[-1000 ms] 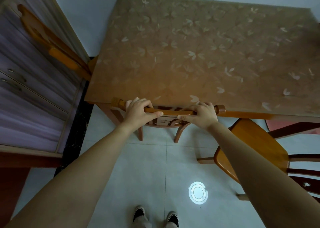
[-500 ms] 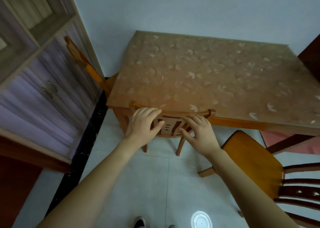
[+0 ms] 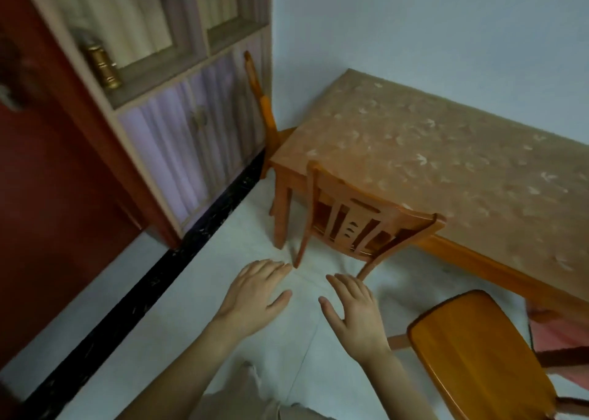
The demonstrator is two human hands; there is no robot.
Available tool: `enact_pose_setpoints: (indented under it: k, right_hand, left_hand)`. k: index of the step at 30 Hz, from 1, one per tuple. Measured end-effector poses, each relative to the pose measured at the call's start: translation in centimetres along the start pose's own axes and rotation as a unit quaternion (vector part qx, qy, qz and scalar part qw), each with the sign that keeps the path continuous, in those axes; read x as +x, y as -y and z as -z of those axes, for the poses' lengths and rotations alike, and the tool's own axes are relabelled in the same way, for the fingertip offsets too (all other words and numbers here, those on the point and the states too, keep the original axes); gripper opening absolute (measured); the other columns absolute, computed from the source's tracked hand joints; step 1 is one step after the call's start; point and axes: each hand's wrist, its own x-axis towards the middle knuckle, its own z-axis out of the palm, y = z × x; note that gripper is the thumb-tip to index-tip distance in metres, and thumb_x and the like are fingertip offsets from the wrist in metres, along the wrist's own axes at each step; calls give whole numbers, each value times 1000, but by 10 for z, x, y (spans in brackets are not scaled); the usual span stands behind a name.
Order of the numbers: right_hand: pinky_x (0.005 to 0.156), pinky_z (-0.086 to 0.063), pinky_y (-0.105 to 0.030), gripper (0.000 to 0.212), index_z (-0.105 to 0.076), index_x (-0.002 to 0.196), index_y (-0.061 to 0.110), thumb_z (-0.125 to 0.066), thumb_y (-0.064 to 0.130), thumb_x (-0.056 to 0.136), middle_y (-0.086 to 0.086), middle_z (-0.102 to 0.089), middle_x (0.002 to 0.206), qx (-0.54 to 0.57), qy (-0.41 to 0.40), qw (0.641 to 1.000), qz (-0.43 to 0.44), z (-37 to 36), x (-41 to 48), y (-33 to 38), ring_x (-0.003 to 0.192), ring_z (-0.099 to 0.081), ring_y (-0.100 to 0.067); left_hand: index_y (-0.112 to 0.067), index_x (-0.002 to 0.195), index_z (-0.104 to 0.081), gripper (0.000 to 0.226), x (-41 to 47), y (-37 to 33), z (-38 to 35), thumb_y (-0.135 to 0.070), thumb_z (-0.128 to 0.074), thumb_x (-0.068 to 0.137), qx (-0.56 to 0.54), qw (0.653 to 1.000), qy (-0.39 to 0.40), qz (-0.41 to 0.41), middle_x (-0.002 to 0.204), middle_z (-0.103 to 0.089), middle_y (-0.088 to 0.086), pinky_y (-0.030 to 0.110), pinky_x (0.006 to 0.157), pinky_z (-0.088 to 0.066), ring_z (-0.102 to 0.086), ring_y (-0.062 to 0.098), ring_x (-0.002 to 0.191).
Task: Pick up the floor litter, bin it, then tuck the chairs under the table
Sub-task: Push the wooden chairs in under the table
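Hands, left hand point(image 3: 255, 292) and right hand point(image 3: 353, 311), hover palm-down with fingers spread, empty, near tucked chair point(image 3: 360, 225).

orange chair point(image 3: 366, 225), leaf-patterned tan table point(image 3: 446, 151)

Table point(image 3: 446, 151): against the wall. Tucked chair point(image 3: 366, 225) at its near edge, left end; second chair point(image 3: 478, 349) out, nearer right; third chair point(image 3: 259, 100) at its left end. Cabinet point(image 3: 178, 107) further left.
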Motion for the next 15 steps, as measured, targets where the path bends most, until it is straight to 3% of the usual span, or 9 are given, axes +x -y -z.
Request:
enact_pose_setpoints:
  k: [5,11,15]
  right_hand:
    - [111,-34,-38,58,-53,138,25,-31,60,98,5,-56,139,-11,23,998,61,-6,24,30,132,-46,-20]
    - [111,-36,-40,59,-52,139,25,-28,60,98,4,-56,138,-29,22,993,116,-10,75,68,132,-45,-21]
    - [112,-27,-35,55,-54,137,24,-30,56,99,4,-57,136,-58,23,988,141,-31,119,93,131,-46,-22]
  left_hand:
    - [-22,137,-53,57,-29,21,17,-51,-36,91,11,997,-38,64,136,-56,-5,28,107,-29,-48,16,126]
    - [-21,136,-55,53,-17,62,49,-47,-40,92,1,990,-111,87,133,-58,-5,34,107,-37,-51,15,122]
    - [-19,133,-57,50,0,108,64,-44,-42,92,20,989,-125,82,131,-59,-3,33,108,-30,-52,16,121]
